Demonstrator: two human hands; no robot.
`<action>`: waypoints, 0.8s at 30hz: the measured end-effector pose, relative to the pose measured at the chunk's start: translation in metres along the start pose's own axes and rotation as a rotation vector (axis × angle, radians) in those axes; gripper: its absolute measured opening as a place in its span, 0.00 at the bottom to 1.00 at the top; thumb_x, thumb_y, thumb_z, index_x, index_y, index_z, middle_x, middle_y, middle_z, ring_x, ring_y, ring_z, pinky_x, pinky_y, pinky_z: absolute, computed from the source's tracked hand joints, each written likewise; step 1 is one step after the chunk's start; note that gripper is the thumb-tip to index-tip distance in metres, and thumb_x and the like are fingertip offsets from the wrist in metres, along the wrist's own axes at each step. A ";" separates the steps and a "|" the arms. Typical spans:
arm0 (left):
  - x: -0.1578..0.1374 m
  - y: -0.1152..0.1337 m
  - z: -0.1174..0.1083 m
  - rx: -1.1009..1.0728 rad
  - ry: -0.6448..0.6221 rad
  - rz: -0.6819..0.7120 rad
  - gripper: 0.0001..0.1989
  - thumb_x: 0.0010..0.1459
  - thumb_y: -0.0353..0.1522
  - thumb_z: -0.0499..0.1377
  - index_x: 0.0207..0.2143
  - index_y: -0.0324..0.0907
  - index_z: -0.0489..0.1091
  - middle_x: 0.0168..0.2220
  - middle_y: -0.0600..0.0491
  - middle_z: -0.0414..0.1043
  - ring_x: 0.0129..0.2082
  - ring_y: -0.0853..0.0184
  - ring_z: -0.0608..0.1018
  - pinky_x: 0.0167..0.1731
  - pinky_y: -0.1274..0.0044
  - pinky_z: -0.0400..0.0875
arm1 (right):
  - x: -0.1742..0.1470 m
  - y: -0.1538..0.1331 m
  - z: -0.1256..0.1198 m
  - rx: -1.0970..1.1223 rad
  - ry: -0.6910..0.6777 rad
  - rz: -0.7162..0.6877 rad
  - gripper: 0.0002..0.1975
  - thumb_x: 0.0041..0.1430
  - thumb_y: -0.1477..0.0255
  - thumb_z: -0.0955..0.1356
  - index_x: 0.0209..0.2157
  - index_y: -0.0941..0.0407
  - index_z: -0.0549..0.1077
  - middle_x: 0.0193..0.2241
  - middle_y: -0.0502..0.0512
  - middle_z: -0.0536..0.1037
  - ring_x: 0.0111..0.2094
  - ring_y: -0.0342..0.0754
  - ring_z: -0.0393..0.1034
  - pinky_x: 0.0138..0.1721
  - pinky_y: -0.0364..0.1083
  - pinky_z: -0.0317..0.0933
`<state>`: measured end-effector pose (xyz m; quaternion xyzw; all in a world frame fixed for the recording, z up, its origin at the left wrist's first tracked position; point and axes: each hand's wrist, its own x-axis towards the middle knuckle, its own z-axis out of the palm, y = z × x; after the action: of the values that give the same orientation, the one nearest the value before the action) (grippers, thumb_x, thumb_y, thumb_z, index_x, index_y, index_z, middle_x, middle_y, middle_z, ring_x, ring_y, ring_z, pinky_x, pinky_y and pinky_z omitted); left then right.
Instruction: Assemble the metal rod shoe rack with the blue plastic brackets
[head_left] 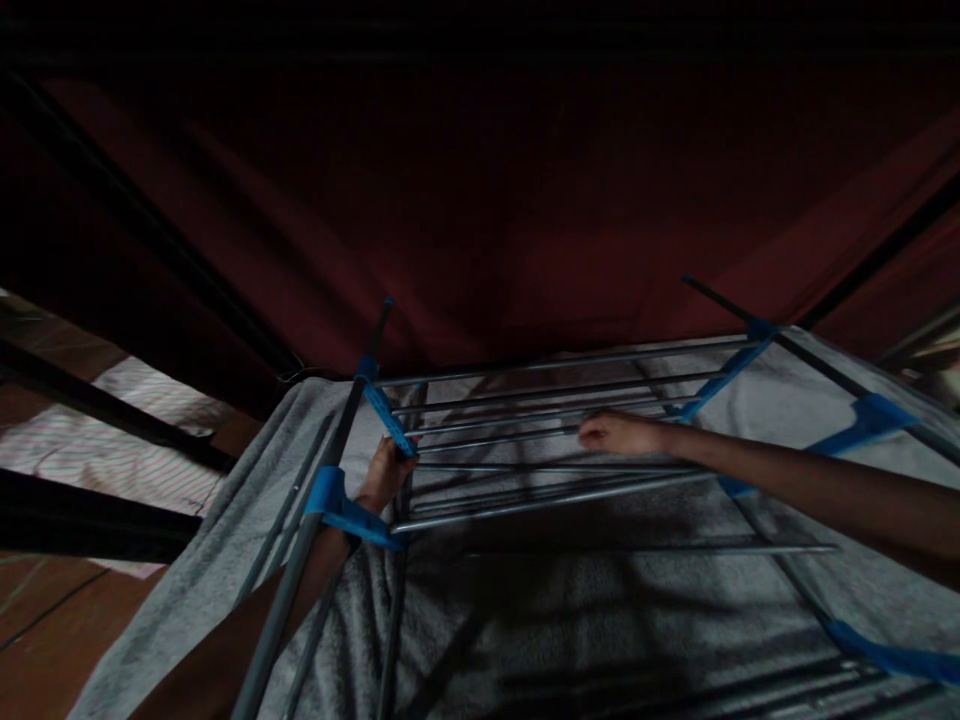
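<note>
A rack of grey metal tubes (540, 497) with blue plastic brackets stands over a grey blanket. My left hand (384, 472) reaches past the left upright and is closed round the lower end of a blue bracket (382, 408), where a rod's end meets it. My right hand (611, 433) comes in from the right, with its fingers closed on one of the thin rods (499, 438) near the middle of the rack. A second blue bracket (724, 378) carries the rods' far ends on the right. My left forearm is partly hidden behind the upright.
The grey blanket (750, 590) spreads under the rack. Dark red fabric (510, 220) hangs behind it, with dark posts at the sides. Several loose-looking rods (720, 690) lie low at the front right. Striped cloth (127, 430) and a brown floor (67, 610) show at left.
</note>
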<state>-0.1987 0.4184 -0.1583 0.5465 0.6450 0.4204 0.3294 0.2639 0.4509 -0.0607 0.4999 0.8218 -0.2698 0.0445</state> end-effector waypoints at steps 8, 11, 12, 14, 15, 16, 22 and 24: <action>0.010 0.000 -0.010 -0.183 -0.181 -0.139 0.18 0.34 0.31 0.68 0.34 0.41 0.75 0.32 0.53 0.73 0.31 0.66 0.72 0.32 0.73 0.67 | 0.077 -0.102 0.074 -0.120 0.076 -0.380 0.24 0.60 0.82 0.64 0.57 0.59 0.74 0.58 0.65 0.74 0.55 0.54 0.70 0.54 0.49 0.64; 0.014 0.001 -0.010 -0.195 -0.201 -0.180 0.20 0.32 0.29 0.68 0.34 0.41 0.74 0.32 0.53 0.74 0.29 0.67 0.71 0.30 0.74 0.65 | 0.098 -0.122 0.082 -0.123 0.068 -0.246 0.20 0.63 0.82 0.63 0.53 0.60 0.75 0.50 0.65 0.78 0.46 0.52 0.73 0.46 0.46 0.64; 0.014 0.001 -0.010 -0.191 -0.205 -0.189 0.20 0.32 0.28 0.68 0.34 0.41 0.74 0.32 0.53 0.75 0.29 0.67 0.71 0.29 0.74 0.65 | 0.104 -0.127 0.082 -0.097 0.063 -0.204 0.17 0.65 0.80 0.61 0.50 0.59 0.76 0.45 0.63 0.79 0.42 0.51 0.73 0.43 0.45 0.63; 0.014 0.001 -0.010 -0.187 -0.218 -0.203 0.20 0.33 0.28 0.68 0.35 0.41 0.74 0.31 0.52 0.75 0.29 0.67 0.70 0.28 0.74 0.64 | 0.112 -0.136 0.082 -0.020 0.054 -0.117 0.15 0.70 0.77 0.59 0.42 0.58 0.77 0.36 0.59 0.79 0.34 0.48 0.70 0.38 0.45 0.61; 0.014 0.001 -0.011 -0.188 -0.227 -0.206 0.20 0.34 0.27 0.68 0.35 0.41 0.74 0.31 0.52 0.75 0.28 0.66 0.70 0.28 0.74 0.63 | 0.115 -0.138 0.081 0.017 0.049 -0.082 0.16 0.72 0.75 0.58 0.39 0.58 0.76 0.33 0.57 0.77 0.32 0.47 0.68 0.37 0.44 0.60; 0.013 0.001 -0.012 -0.187 -0.233 -0.208 0.20 0.35 0.27 0.68 0.35 0.41 0.74 0.30 0.51 0.75 0.28 0.66 0.70 0.27 0.74 0.63 | 0.118 -0.140 0.081 0.045 0.044 -0.066 0.16 0.72 0.74 0.58 0.37 0.58 0.75 0.31 0.55 0.76 0.30 0.46 0.66 0.36 0.44 0.59; 0.013 0.000 -0.012 -0.164 -0.240 -0.205 0.18 0.36 0.28 0.69 0.34 0.43 0.74 0.25 0.53 0.71 0.27 0.65 0.68 0.26 0.73 0.61 | 0.125 -0.129 0.087 0.111 0.052 -0.131 0.11 0.70 0.72 0.61 0.38 0.56 0.74 0.27 0.50 0.72 0.29 0.44 0.60 0.33 0.43 0.55; 0.014 -0.001 -0.012 -0.147 -0.235 -0.201 0.17 0.37 0.29 0.69 0.34 0.44 0.75 0.25 0.54 0.70 0.27 0.65 0.68 0.27 0.72 0.61 | 0.127 -0.124 0.092 0.164 0.061 -0.138 0.13 0.71 0.70 0.59 0.36 0.56 0.73 0.25 0.49 0.70 0.28 0.44 0.59 0.32 0.43 0.53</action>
<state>-0.2121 0.4297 -0.1535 0.4992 0.6208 0.3647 0.4820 0.0775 0.4637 -0.1326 0.4520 0.8304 -0.3234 -0.0403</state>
